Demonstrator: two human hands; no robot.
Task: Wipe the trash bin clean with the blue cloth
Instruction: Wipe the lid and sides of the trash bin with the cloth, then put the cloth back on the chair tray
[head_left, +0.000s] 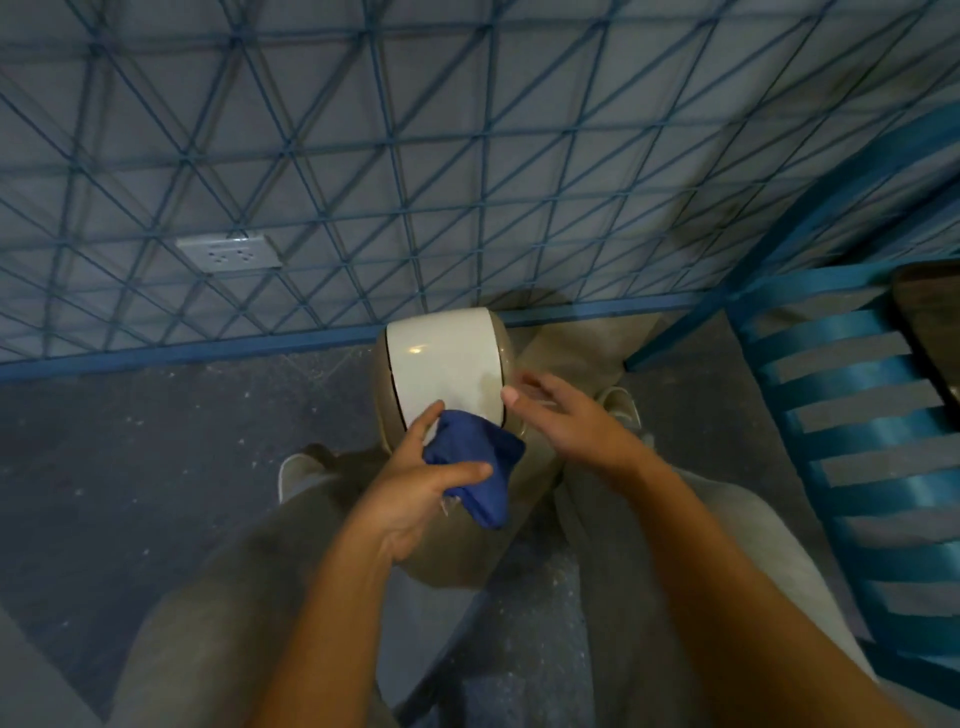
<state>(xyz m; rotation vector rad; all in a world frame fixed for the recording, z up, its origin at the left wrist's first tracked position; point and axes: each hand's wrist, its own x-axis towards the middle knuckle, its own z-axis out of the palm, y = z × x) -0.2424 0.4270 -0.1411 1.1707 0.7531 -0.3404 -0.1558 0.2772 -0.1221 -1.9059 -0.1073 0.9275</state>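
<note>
Trash bin (447, 364): cream body with a glossy white lid. It sits on the floor against the foot of the wall, between my knees. Long axis runs upright, lid face turned up toward the camera. The lid's longer run goes from the wall side toward me, tilting slightly left at the near end.

Blue cloth (475, 462): bunched into a wad, long axis slanting from upper left to lower right. It sits over the near edge of the bin; whether it touches the lid I cannot tell.

Left hand (415, 483): closed around the cloth, thumb across its near side, index finger lying along its far edge onto the lid.

Right hand (561, 421): loosely spread, fingers blurred, holding nothing. It is just beside the bin's right shoulder; contact not resolvable.

Surroundings: grey speckled floor (156, 441). Wall (363, 156) carries a blue lattice of diagonal and straight lines, with a white socket plate (228, 253) left of the bin. Blue slatted chair (857, 415) at right. Pale trouser legs frame the bin, and a light shoe (298, 470) shows at left.
</note>
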